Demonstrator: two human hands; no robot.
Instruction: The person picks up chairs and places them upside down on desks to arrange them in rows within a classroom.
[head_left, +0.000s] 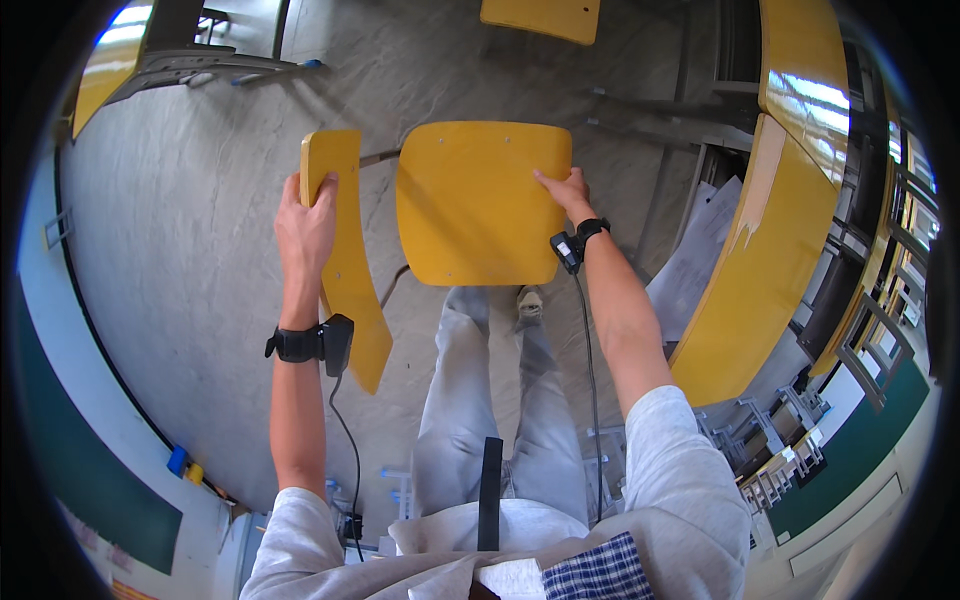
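A chair with a yellow wooden seat (480, 210) and a yellow wooden backrest (352, 262) stands or hangs before me; its metal frame shows between the two panels. My left hand (306, 225) grips the upper part of the backrest, thumb on its face and fingers around the outer edge. My right hand (566, 189) holds the right edge of the seat, thumb on top and the other fingers mostly hidden beyond the edge. Black straps with small devices and cables are on both wrists. Whether the chair's legs touch the floor cannot be told.
Right of me stands a desk with a yellow top (750, 300), its edge veneer chipped, papers (697, 255) beneath. Another yellow desk (806, 82) adjoins it. A yellow panel (540, 16) is ahead, a yellow-topped desk (112, 67) at upper left. Stacked furniture frames lie at right.
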